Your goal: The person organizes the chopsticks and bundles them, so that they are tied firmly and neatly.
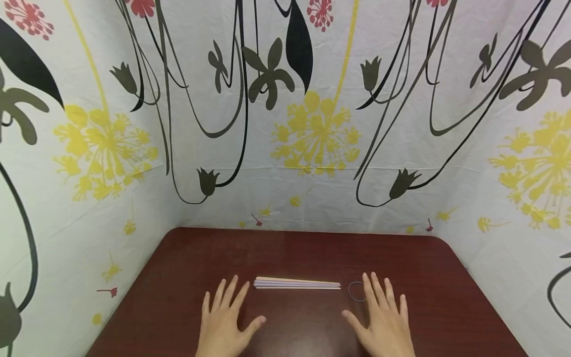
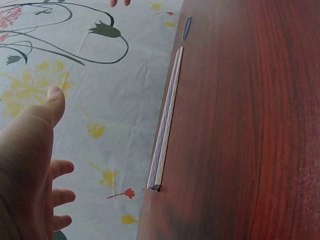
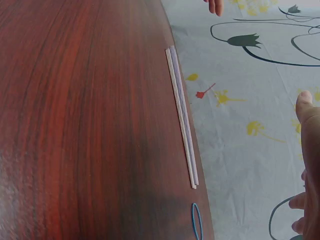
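Floral-printed white cloth point(image 1: 276, 144) is enclosing a dark red-brown, wood-grained, round-cornered tabletop point(image 1: 303, 253); the left hand point(image 1: 225, 320) and right hand point(image 1: 383, 322) are holding nothing, fingers spread wide; thin, straight, pale sticks point(image 1: 296, 284) are lying side by side, crosswise between the hands; a slim blue loop point(image 1: 349, 291) is resting just off the sticks' right end, near the right fingertips.

Enclosed, booth-like place, floral-printed cloth point(image 1: 263, 178) on three sides, dark reddish-brown table point(image 1: 299, 253)

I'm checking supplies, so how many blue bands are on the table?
1: the blue band lies on the table, right of the sticks, near the right hand.
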The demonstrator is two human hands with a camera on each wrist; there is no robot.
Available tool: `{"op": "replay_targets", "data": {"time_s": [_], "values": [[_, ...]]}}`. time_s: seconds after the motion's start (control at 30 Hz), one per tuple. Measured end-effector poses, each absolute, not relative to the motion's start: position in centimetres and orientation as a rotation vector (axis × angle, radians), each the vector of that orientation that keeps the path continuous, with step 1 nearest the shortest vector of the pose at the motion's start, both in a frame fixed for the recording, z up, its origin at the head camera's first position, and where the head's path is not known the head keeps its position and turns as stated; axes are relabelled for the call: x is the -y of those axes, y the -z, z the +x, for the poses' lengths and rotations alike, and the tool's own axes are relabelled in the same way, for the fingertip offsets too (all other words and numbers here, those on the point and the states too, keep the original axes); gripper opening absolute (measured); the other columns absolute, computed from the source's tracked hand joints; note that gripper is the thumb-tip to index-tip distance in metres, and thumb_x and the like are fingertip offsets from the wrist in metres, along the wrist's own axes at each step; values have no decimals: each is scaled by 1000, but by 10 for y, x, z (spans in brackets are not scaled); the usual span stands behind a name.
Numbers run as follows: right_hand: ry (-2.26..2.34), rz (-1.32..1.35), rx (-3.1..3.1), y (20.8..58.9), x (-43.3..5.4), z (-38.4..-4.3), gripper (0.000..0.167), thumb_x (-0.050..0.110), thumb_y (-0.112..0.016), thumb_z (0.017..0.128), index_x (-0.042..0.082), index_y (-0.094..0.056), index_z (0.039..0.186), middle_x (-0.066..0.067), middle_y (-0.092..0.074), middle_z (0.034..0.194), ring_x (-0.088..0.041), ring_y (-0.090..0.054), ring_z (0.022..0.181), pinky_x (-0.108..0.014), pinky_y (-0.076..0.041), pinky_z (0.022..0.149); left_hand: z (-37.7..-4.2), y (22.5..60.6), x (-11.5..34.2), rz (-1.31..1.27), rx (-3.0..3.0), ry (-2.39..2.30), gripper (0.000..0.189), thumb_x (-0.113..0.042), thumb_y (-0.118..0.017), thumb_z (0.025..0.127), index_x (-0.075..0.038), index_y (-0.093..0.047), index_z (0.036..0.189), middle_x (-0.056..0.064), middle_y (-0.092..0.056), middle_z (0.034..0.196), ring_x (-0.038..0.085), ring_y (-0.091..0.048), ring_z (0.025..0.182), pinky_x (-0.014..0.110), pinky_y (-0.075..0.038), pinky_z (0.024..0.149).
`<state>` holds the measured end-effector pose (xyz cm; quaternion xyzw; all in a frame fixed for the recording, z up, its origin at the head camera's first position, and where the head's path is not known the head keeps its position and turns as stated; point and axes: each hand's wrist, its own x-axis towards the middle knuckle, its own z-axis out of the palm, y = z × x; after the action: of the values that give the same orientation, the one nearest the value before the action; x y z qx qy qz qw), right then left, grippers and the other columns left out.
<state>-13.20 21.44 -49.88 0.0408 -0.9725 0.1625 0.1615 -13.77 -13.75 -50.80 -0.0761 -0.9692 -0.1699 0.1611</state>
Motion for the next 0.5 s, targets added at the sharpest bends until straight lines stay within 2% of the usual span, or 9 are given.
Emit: {"op": "replay_targets", "data": {"time_s": [0.17, 0.4, 0.5], "values": [[-476, 118, 2791, 499, -213, -131, 97, 69, -57, 89, 16, -22, 162, -17, -31, 162, -46, -23, 147, -73, -12, 109, -137, 508, 138, -216, 2763, 488, 86, -76, -59, 83, -24, -49, 151, 8, -41, 158, 38, -33, 146, 69, -17, 112], [-467, 164, 2694, 500, -213, -133, 101, 68, -64, 85, 19, -21, 162, -16, -33, 162, -41, -20, 151, -61, 5, 118, -138, 506, 138, -247, 2750, 491, 90, -77, -61, 80, -24, -48, 152, 8, -40, 159, 38, -33, 146, 67, -19, 113], [-474, 174, 2682, 498, -212, -133, 101, 65, -69, 84, 18, -24, 161, -17, -35, 160, -42, -22, 150, -63, 0, 118, -139, 506, 137, -258, 2757, 493, 89, -73, -66, 80, -24, -47, 152, 9, -40, 158, 39, -33, 146, 68, -20, 112]]}}
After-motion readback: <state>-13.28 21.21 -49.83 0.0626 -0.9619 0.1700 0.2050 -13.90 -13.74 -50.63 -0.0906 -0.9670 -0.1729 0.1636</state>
